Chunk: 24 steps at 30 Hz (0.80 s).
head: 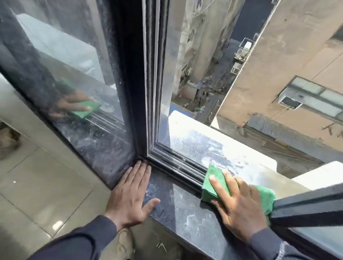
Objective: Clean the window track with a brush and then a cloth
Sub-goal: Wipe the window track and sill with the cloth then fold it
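The dark window track (177, 163) runs from the corner of the frame toward the lower right, with several parallel rails. A folded green cloth (213, 183) lies on the track, and my right hand (238, 204) presses flat on top of it, fingers spread. Part of the cloth sticks out past the hand on the right, beside the sliding sash (313, 206). My left hand (132, 190) rests flat on the dark stone sill (180, 209), fingertips at the frame's corner, holding nothing. No brush is in view.
A fixed glass pane (68, 69) stands at the left and mirrors the hand and cloth. Past the open window is a dusty outer ledge (217, 146), then a deep drop between buildings. A tiled floor (36, 190) lies below the sill.
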Tool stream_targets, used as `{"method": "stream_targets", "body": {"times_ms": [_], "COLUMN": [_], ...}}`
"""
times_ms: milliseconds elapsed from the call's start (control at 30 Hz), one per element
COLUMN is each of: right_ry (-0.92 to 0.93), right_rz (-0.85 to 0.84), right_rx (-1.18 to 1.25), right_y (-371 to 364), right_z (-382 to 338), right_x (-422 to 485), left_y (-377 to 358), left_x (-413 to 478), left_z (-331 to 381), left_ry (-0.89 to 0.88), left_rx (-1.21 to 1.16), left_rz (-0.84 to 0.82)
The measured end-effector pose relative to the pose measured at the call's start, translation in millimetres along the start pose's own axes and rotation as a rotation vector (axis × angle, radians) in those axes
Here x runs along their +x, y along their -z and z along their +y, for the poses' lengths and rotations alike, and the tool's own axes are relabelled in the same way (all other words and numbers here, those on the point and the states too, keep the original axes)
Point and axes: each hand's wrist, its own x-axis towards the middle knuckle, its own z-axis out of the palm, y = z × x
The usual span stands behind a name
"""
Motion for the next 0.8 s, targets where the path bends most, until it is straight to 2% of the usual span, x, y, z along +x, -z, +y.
{"method": "stream_targets", "body": {"times_ms": [133,267,333,433,633,800], "right_ry": [-0.011,0.076,0.114,0.105,-0.141,-0.491], "right_rz": [0.094,0.114,0.079,0.042,0.158,0.392], "right_rx": [0.051,0.114,0.108,0.077,0.07,0.189], "right_y": [9,21,24,21,14,46], "right_z": [-49,-116,-121,-90,-42,-80], "right_x": [40,105,114,86,8,-6], "left_y": [1,4,6,9,11,10], "left_x": [1,1,2,1,-1,-1], "left_z": [2,3,5,4,3,0], "left_ry": [0.012,0.01,0.015,0.012,-0.002,-0.036], "left_rx": [0.0,0.04,0.059,0.048,0.004,-0.044], "left_rz": [0.0,0.002,-0.006,-0.013,-0.036,-0.02]}}
